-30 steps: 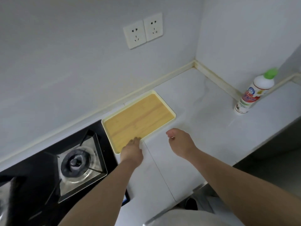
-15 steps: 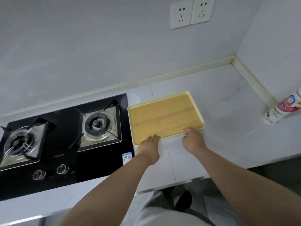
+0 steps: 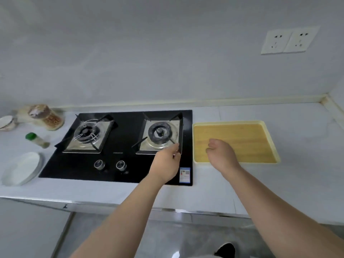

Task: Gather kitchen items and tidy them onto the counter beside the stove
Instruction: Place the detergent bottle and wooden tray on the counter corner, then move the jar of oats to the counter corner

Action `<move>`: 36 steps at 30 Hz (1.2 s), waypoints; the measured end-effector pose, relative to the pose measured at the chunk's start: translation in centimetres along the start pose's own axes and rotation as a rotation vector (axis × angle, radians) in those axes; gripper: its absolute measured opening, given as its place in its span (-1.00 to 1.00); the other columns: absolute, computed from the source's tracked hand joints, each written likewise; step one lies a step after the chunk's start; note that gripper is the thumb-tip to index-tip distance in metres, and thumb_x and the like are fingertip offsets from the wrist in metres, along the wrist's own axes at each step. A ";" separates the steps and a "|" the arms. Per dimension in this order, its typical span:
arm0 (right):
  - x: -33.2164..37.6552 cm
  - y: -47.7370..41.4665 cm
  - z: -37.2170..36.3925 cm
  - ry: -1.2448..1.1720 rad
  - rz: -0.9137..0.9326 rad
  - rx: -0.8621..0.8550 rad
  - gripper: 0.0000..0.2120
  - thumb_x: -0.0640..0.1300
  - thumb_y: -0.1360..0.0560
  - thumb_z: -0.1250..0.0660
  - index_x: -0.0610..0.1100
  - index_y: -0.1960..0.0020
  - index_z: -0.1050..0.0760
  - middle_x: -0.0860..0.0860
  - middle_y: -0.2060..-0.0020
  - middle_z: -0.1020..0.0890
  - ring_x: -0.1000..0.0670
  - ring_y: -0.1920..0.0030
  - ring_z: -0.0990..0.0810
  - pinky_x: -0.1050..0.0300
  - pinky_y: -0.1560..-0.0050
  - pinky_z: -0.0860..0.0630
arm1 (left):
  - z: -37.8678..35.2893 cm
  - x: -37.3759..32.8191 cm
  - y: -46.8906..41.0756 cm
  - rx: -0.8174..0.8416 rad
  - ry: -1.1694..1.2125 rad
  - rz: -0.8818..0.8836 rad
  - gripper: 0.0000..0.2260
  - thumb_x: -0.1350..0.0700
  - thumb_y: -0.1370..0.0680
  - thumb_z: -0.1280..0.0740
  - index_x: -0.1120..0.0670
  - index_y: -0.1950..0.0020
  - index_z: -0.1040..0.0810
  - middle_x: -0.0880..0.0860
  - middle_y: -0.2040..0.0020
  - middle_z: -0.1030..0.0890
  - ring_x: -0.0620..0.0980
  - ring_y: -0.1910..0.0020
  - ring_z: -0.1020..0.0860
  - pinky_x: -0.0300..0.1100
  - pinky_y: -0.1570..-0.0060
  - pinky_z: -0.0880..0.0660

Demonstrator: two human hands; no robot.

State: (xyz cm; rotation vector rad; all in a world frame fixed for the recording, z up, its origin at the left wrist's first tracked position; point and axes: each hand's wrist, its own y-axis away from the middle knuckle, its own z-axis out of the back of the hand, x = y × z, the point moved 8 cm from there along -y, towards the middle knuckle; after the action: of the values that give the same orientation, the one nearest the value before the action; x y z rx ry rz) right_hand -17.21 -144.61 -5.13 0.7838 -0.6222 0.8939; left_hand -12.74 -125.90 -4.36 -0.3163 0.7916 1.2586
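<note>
**Gather the items from left of the stove**

The tray (image 3: 247,142) lies flat on the table (image 3: 297,174), just right of the stove (image 3: 128,135), and nothing is on it. The items to gather stand on the table left of the stove: a jar (image 3: 46,116) at the far side, a bowl (image 3: 6,122) at the frame's left edge, a green-capped bottle (image 3: 37,140) lying tilted, and a plate (image 3: 22,168) nearest.

Procedure, as judged from this layout:
1. Reach left across the stove, keeping above the burner grates.
2. Grip one item at a time; take the plate by its rim.
3. Set each down on or beside the tray, upright and apart.

The left hand (image 3: 165,161) hangs over the stove by the right burner, fingers loosely bent, holding nothing. The right hand (image 3: 221,155) is over the tray's near left part, fingers loosely curled, holding nothing. Whether it touches the tray cannot be told.
</note>
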 end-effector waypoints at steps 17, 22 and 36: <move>26.7 21.3 -34.2 -0.137 0.352 0.392 -0.55 -0.16 -0.59 -0.20 -0.18 -0.47 -0.38 -0.05 -0.40 -0.48 -0.02 -0.40 -0.43 0.17 -0.31 -0.33 | 31.2 31.9 27.1 -0.650 1.103 0.576 -0.84 0.28 -0.59 -0.31 0.21 -0.13 -0.61 0.14 0.00 -0.71 0.05 0.05 -0.72 -0.11 0.00 -0.63; 33.0 23.0 -41.1 -0.083 0.433 0.420 -0.56 -0.14 -0.59 -0.21 -0.07 -0.47 -0.37 -0.02 -0.32 -0.54 0.01 -0.27 -0.50 0.16 -0.18 -0.38 | 35.3 37.1 27.1 -0.649 1.381 0.617 -0.78 0.25 -0.63 -0.23 0.28 -0.21 -0.56 0.20 -0.04 -0.68 0.12 0.02 -0.70 -0.07 0.05 -0.63; 54.4 4.8 -59.4 0.199 0.627 0.295 -0.47 0.01 -0.50 -0.31 -0.07 -0.43 -0.30 -0.17 -0.30 -0.43 -0.19 -0.21 -0.50 -0.07 -0.21 -0.50 | 43.5 50.8 16.8 -0.831 1.510 0.732 -0.83 0.28 -0.61 -0.24 0.28 -0.10 -0.59 0.19 0.03 -0.71 0.10 0.09 -0.72 -0.10 0.12 -0.63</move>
State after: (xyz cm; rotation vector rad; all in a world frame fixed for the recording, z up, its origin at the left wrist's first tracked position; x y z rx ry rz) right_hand 14.29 -70.84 3.56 0.7568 -0.5727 1.6466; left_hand -8.19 -57.15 -5.19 -1.9322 1.6851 1.9315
